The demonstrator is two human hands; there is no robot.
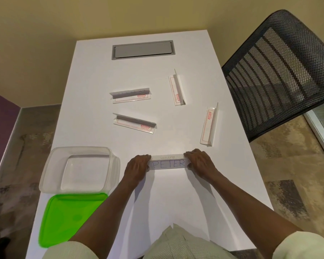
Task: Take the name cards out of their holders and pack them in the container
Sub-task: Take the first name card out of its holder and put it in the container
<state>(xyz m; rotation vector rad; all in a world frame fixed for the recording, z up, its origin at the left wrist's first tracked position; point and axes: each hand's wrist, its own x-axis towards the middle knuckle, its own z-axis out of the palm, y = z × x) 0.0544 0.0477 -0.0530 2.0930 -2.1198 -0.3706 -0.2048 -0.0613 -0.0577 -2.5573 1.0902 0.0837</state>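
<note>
Now L hand (137,168) & R hand (200,162) grip ends of clear plastic holder w/ white "PETER" card (168,164) (clear square container (79,170) just left)

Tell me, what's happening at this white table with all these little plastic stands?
A person holds a clear plastic name card holder with a card reading PETER, the left hand gripping one end and the right hand the other. Four more clear plastic holders, such as the nearest one, lie scattered further up the white table. A clear square plastic container sits to the left with no cards in it, its green lid lying beside it.
</note>
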